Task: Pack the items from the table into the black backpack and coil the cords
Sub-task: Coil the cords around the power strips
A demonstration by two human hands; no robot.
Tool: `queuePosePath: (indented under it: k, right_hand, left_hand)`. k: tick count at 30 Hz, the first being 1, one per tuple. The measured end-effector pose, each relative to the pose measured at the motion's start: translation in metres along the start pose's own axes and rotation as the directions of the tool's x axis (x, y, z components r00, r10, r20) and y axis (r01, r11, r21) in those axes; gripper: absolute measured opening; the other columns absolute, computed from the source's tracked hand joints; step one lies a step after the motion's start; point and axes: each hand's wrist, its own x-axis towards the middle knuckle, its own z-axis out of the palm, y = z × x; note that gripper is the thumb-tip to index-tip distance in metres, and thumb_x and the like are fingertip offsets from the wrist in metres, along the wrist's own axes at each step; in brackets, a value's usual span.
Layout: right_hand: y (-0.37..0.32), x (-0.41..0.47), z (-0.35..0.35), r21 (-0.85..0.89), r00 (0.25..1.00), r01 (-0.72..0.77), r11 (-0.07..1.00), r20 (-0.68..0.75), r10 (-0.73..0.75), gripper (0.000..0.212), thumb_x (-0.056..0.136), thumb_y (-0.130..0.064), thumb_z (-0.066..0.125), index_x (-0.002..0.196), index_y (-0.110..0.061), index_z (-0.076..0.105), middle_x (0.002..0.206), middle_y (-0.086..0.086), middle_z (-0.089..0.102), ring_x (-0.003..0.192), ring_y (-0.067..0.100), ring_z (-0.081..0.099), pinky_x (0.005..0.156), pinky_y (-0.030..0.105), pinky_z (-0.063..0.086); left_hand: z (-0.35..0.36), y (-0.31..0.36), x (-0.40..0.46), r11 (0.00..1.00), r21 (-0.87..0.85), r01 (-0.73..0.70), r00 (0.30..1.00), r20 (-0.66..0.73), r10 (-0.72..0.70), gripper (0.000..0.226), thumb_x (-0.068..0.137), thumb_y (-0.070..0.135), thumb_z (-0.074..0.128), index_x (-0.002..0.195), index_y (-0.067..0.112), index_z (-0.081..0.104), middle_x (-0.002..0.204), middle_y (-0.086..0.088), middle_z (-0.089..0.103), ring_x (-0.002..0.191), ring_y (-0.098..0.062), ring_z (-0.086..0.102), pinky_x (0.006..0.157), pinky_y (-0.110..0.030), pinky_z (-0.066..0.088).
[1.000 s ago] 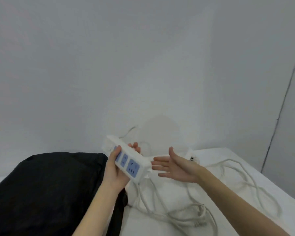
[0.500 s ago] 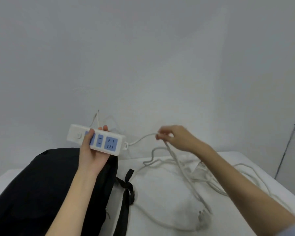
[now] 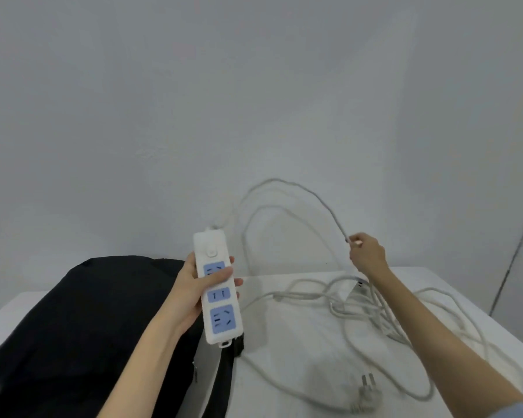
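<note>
My left hand [image 3: 198, 291] grips a white power strip [image 3: 219, 292] with blue sockets, held upright above the table with its cord end at the top. From that end its white cord [image 3: 287, 188] arcs up and over to my right hand [image 3: 366, 256], which pinches it in the air. The rest of the cord lies in loose tangled loops [image 3: 375, 309] on the white table [image 3: 284, 342], ending in a plug [image 3: 367, 393] near the front. The black backpack [image 3: 73, 327] lies at the left, under my left forearm.
A black backpack strap [image 3: 239, 345] pokes out below the power strip. A small white object [image 3: 352, 289] sits among the cord loops under my right wrist. A grey wall stands close behind the table, whose right edge [image 3: 471, 303] runs diagonally.
My left hand turned the power strip from lying sideways to upright. My right hand pulled the cord up and to the right, raising a high loop.
</note>
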Motion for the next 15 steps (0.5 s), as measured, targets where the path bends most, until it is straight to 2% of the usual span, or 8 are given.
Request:
queuePosePath:
  k: [2, 5, 7, 9, 10, 11, 13, 15]
  right_hand:
    - [0.020, -0.009, 0.004, -0.112, 0.999, -0.028, 0.993, 0.021, 0.031, 0.030, 0.088, 0.003, 0.043, 0.113, 0.001, 0.060, 0.112, 0.020, 0.062, 0.101, 0.035, 0.056, 0.076, 0.029, 0.037]
    - [0.043, -0.017, 0.006, -0.318, 0.990, -0.098, 0.943, 0.068, 0.126, 0.026, 0.088, -0.004, 0.046, 0.111, 0.000, 0.058, 0.114, 0.018, 0.062, 0.105, 0.033, 0.057, 0.075, 0.028, 0.038]
    - [0.043, -0.024, 0.007, -0.492, 0.974, -0.138, 0.860, 0.092, 0.208, 0.022, 0.092, -0.011, 0.046, 0.110, -0.003, 0.056, 0.117, 0.015, 0.060, 0.107, 0.030, 0.057, 0.077, 0.028, 0.039]
    - [0.032, -0.032, 0.008, -0.685, 0.970, -0.110, 0.720, 0.084, 0.228, 0.028, 0.094, -0.015, 0.044, 0.121, -0.010, 0.050, 0.128, 0.010, 0.050, 0.117, 0.028, 0.048, 0.091, 0.034, 0.038]
    - [0.025, -0.036, 0.009, -0.755, 0.981, -0.056, 0.653, 0.079, 0.176, 0.034, 0.094, -0.015, 0.044, 0.128, -0.013, 0.045, 0.133, 0.010, 0.044, 0.122, 0.028, 0.043, 0.098, 0.038, 0.035]
    - [0.017, -0.040, 0.010, -0.765, 0.994, 0.029, 0.643, 0.091, 0.064, 0.043, 0.092, -0.014, 0.045, 0.135, -0.013, 0.039, 0.138, 0.011, 0.037, 0.126, 0.029, 0.038, 0.103, 0.040, 0.032]
    - [0.003, -0.046, 0.020, -0.554, 0.946, 0.324, 0.767, 0.188, -0.263, 0.065, 0.084, -0.010, 0.048, 0.145, -0.014, 0.027, 0.149, 0.013, 0.026, 0.135, 0.030, 0.027, 0.110, 0.035, 0.024]
    - [-0.016, -0.060, 0.033, -0.130, 0.804, 0.547, 0.827, 0.357, -0.476, 0.078, 0.076, -0.015, 0.049, 0.148, -0.019, 0.019, 0.156, 0.006, 0.014, 0.144, 0.022, 0.011, 0.114, 0.028, 0.011]
  left_hand:
    - [0.009, 0.001, -0.004, 0.998, 0.047, 0.039, 0.999, 0.010, -0.040, 0.032, 0.085, 0.027, 0.059, 0.111, 0.009, 0.056, 0.106, -0.016, 0.069, 0.070, -0.030, 0.070, 0.061, -0.040, 0.059]
    - [0.013, -0.003, -0.009, 0.972, -0.038, 0.232, 0.972, 0.048, -0.230, 0.063, 0.089, 0.058, 0.038, 0.095, 0.004, 0.069, 0.073, -0.020, 0.067, 0.052, -0.024, 0.064, 0.051, -0.029, 0.055]
    - [0.014, -0.004, -0.013, 0.955, -0.085, 0.285, 0.957, 0.084, -0.278, 0.061, 0.087, 0.055, 0.043, 0.092, 0.002, 0.072, 0.072, -0.020, 0.067, 0.051, -0.023, 0.064, 0.049, -0.027, 0.055]
    - [0.012, -0.005, -0.016, 0.955, -0.057, 0.292, 0.950, 0.130, -0.283, 0.055, 0.082, 0.049, 0.049, 0.102, 0.003, 0.072, 0.081, -0.023, 0.068, 0.058, -0.025, 0.066, 0.054, -0.031, 0.057]
    - [0.011, -0.004, -0.018, 0.953, -0.042, 0.300, 0.943, 0.165, -0.290, 0.054, 0.081, 0.047, 0.049, 0.105, 0.004, 0.071, 0.084, -0.024, 0.067, 0.061, -0.026, 0.066, 0.057, -0.032, 0.057]
    - [0.010, -0.004, -0.019, 0.948, -0.035, 0.318, 0.931, 0.202, -0.304, 0.053, 0.081, 0.045, 0.049, 0.107, 0.004, 0.071, 0.084, -0.025, 0.066, 0.062, -0.027, 0.065, 0.059, -0.033, 0.056]
    - [0.013, -0.002, -0.023, 0.928, -0.049, 0.369, 0.902, 0.258, -0.345, 0.052, 0.081, 0.046, 0.047, 0.102, 0.006, 0.073, 0.078, -0.024, 0.065, 0.059, -0.028, 0.061, 0.060, -0.033, 0.053]
    - [0.019, 0.000, -0.024, 0.918, -0.104, 0.383, 0.896, 0.283, -0.342, 0.052, 0.078, 0.047, 0.048, 0.096, 0.006, 0.075, 0.071, -0.021, 0.062, 0.054, -0.026, 0.059, 0.055, -0.031, 0.052]
